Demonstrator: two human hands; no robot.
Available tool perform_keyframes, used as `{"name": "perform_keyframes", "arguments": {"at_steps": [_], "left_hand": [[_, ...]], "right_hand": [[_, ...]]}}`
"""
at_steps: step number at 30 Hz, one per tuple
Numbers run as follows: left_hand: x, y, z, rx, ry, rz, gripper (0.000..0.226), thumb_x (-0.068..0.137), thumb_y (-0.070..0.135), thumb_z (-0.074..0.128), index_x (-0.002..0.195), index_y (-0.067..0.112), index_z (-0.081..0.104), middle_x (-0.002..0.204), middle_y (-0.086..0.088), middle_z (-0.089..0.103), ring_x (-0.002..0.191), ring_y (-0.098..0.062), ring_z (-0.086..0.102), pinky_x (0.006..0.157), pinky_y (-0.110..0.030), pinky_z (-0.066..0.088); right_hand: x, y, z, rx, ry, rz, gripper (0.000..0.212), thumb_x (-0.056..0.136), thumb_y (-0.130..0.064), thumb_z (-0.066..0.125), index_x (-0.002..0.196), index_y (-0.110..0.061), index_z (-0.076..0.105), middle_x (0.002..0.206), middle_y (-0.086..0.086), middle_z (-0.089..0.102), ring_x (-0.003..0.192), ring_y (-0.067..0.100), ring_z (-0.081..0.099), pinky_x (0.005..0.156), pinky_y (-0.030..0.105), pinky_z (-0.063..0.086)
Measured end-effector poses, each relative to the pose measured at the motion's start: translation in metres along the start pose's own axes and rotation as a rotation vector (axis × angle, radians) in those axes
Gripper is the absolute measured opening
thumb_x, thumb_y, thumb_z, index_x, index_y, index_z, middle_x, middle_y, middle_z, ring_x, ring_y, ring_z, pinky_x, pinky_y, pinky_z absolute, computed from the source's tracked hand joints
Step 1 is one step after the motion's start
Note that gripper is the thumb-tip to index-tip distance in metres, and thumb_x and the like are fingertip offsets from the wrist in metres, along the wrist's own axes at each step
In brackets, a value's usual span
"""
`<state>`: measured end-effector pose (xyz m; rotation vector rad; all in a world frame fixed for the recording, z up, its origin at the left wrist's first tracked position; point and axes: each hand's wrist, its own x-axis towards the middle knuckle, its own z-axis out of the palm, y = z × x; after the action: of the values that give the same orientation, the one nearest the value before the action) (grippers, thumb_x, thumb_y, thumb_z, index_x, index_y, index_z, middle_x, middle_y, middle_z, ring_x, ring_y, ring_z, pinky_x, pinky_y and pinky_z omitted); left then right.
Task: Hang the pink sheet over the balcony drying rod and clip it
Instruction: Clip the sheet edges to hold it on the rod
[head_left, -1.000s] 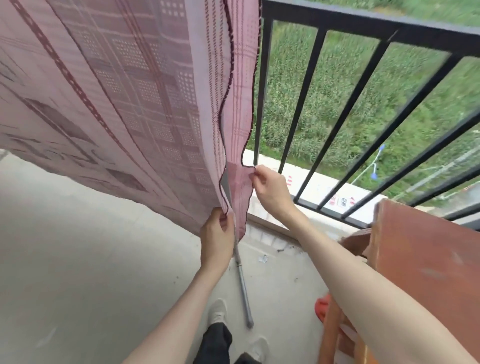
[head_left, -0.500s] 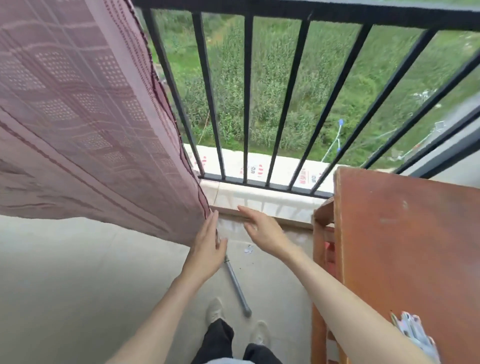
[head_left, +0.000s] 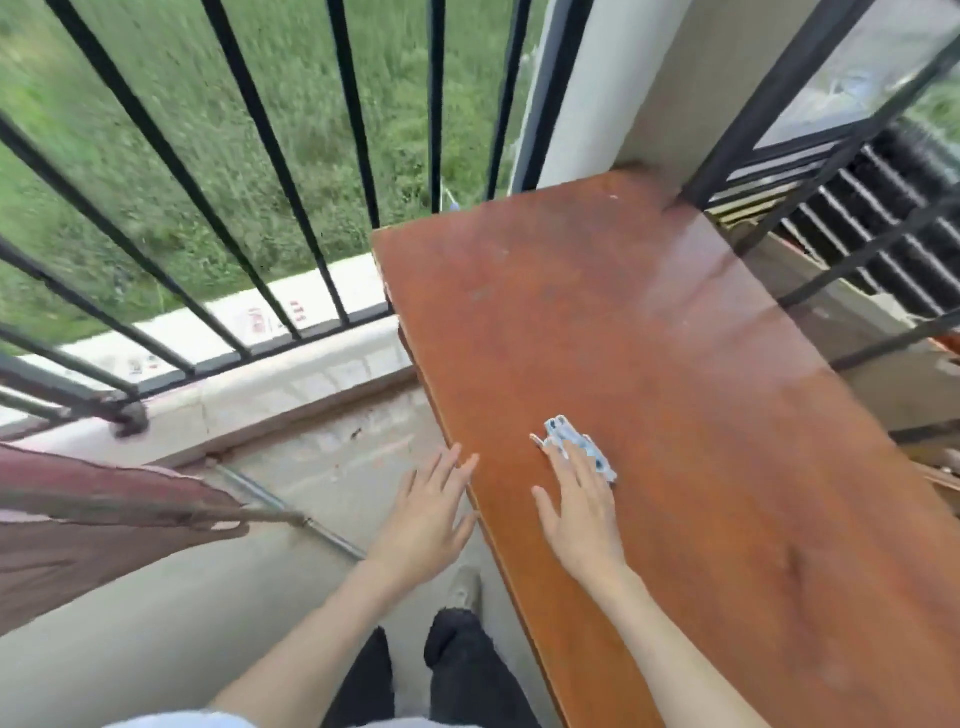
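Legs: dark trousers and a pale shoe on the floor, below and between the two forearms.
Left hand: released, fingers straight and spread, holding nothing; fingertips reach the near edge of the table, over the floor.
Right hand: flat over the table, fingers straight, fingertips touching the clips; nothing is gripped.
Clips: a small white and blue bunch lying on the table, partly under the right fingertips; blurred, so their number cannot be told.
Table: reddish-brown wooden top, under the right hand and running away beyond it to the wall.
Pole: grey metal, lying on the floor left of the left hand.
Sheet: pink with dark stripes, hanging well left of the left hand, its lower edge above the floor; neither hand touches it.
Railing: black bars beyond both hands, set on a pale ledge.
Field: green plants past the bars, farthest off.
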<state>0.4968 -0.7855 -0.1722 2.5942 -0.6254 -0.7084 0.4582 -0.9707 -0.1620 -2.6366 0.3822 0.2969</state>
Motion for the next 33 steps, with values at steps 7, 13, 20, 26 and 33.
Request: {"name": "perform_keyframes", "arguments": {"at_steps": [7, 13, 20, 26, 33], "left_hand": [[0.067, 0.046, 0.029, 0.132, -0.113, 0.108, 0.067, 0.095, 0.037, 0.039, 0.146, 0.028, -0.004, 0.156, 0.002, -0.010, 0.143, -0.021, -0.012, 0.115, -0.042, -0.002], [0.104, 0.054, 0.042, 0.014, 0.065, 0.169, 0.049, 0.084, 0.004, 0.052, 0.132, 0.009, 0.043, 0.138, -0.011, 0.046, 0.130, -0.032, 0.040, 0.103, -0.043, 0.035], [0.109, 0.054, 0.045, 0.009, 0.154, 0.123, 0.005, 0.082, 0.006, 0.061, 0.087, 0.008, 0.062, 0.085, -0.008, 0.065, 0.082, -0.033, 0.058, 0.070, -0.041, 0.046], [0.091, 0.052, 0.025, -0.229, 0.184, 0.054, 0.007, 0.086, 0.008, 0.057, 0.089, 0.007, 0.064, 0.088, -0.005, 0.063, 0.084, -0.021, 0.056, 0.073, -0.027, 0.045], [0.020, 0.035, -0.031, -1.047, 0.328, -0.480, 0.013, 0.084, 0.007, 0.062, 0.079, 0.018, 0.063, 0.079, 0.003, 0.065, 0.076, -0.012, 0.060, 0.065, -0.018, 0.046]], "right_hand": [[0.005, 0.057, 0.007, 0.051, 0.168, 0.238, 0.059, 0.083, -0.026, 0.065, 0.136, -0.012, 0.043, 0.139, 0.006, 0.047, 0.128, 0.028, 0.041, 0.101, 0.044, 0.035], [0.030, 0.064, 0.014, -0.057, 0.257, 0.100, 0.051, 0.063, -0.025, 0.081, 0.111, -0.019, 0.063, 0.115, 0.008, 0.061, 0.104, 0.029, 0.055, 0.084, 0.044, 0.046], [0.037, 0.071, 0.023, -0.059, 0.360, 0.002, 0.017, 0.070, -0.016, 0.073, 0.086, -0.019, 0.069, 0.109, 0.006, 0.063, 0.099, 0.024, 0.050, 0.083, 0.041, 0.042], [0.035, 0.065, 0.008, 0.172, 0.441, -0.048, 0.017, 0.080, -0.014, 0.056, 0.091, -0.009, 0.067, 0.106, 0.007, 0.068, 0.106, 0.016, 0.050, 0.094, 0.033, 0.037], [0.014, -0.016, -0.012, 0.649, 0.068, 0.130, 0.026, 0.086, -0.015, 0.043, 0.108, -0.017, 0.058, 0.094, -0.005, 0.058, 0.087, 0.008, 0.055, 0.079, 0.024, 0.040]]}}
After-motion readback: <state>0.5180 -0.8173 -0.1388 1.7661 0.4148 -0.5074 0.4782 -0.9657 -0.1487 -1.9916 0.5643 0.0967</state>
